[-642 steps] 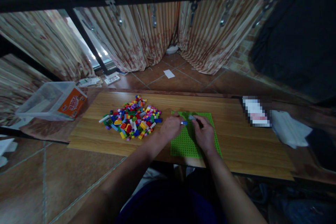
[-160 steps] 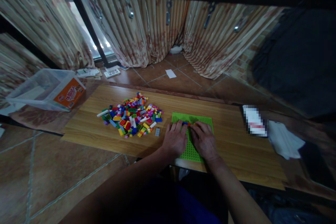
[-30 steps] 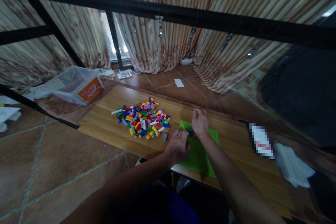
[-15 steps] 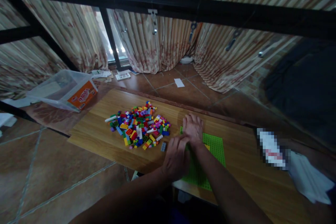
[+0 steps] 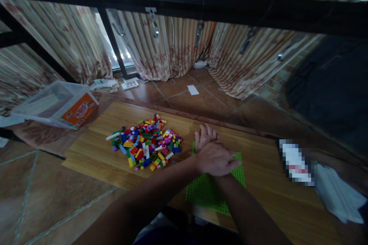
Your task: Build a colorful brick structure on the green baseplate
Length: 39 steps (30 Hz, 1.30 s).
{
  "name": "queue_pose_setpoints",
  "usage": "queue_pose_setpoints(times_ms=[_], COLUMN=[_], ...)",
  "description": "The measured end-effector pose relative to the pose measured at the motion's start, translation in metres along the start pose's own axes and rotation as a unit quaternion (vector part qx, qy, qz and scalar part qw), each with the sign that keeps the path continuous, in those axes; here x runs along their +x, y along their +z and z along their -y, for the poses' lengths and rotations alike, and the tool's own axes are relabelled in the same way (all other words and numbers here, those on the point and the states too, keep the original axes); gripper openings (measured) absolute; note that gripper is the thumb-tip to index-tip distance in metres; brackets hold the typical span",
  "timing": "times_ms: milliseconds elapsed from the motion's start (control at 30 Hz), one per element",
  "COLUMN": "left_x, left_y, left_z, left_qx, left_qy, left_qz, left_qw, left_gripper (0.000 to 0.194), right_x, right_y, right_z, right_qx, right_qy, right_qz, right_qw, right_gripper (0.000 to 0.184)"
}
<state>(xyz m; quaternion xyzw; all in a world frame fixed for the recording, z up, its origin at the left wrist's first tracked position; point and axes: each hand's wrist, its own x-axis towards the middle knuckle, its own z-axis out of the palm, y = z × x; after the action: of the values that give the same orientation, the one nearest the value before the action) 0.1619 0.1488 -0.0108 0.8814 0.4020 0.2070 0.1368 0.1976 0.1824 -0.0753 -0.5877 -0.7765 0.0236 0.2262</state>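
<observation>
A green studded baseplate lies on the wooden table, partly covered by my crossed arms. My left hand reaches across my right wrist, fingers stretched to the right over the plate, with no brick showing in them. Beyond it, at the plate's far left edge, my right hand lies palm down with its fingers spread. Left of the plate is a loose pile of colourful toy bricks. Just a bit of a grey brick shows beside my left forearm.
A clear plastic bin with an orange label stands left of the table. Papers lie at the right end. A dark metal bar crosses the view in front of striped curtains.
My left hand has moved right, from beside the plate to over my right wrist. It now covers where a yellow brick showed on the plate. The view has shifted slightly.
</observation>
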Motion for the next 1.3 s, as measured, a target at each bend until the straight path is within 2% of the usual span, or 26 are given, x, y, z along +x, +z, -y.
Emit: queue_pose_setpoints(times_ms=[200,467,633,833,1033,1300], left_x=[-0.008,0.000,0.005,-0.001,0.003,0.002], left_y=[0.001,0.007,0.007,0.009,0.007,0.005], left_z=[-0.008,-0.006,-0.002,-0.006,-0.005,-0.005], left_qx=[0.011,-0.011,-0.015,-0.057,-0.046,-0.054], left_qy=[-0.003,-0.025,-0.051,-0.052,-0.067,-0.072], left_qz=[0.003,0.021,0.040,0.007,0.029,0.010], left_qw=[1.000,0.999,0.998,0.997,0.996,0.996], left_gripper=[0.036,0.036,0.036,0.026,0.031,0.029], right_x=[-0.001,0.003,0.004,0.002,0.003,0.005], right_y=[-0.015,-0.011,-0.009,-0.013,-0.011,-0.009], right_z=[0.009,0.010,0.011,0.013,0.012,0.014], right_qx=[-0.020,-0.008,-0.007,0.003,0.001,-0.009], right_qy=[0.021,0.041,0.076,0.023,0.052,0.060], right_qz=[0.004,0.024,0.030,0.029,0.027,0.031], right_qw=[1.000,0.999,0.997,0.999,0.998,0.998], right_gripper=[0.049,0.049,0.050,0.049,0.052,0.053])
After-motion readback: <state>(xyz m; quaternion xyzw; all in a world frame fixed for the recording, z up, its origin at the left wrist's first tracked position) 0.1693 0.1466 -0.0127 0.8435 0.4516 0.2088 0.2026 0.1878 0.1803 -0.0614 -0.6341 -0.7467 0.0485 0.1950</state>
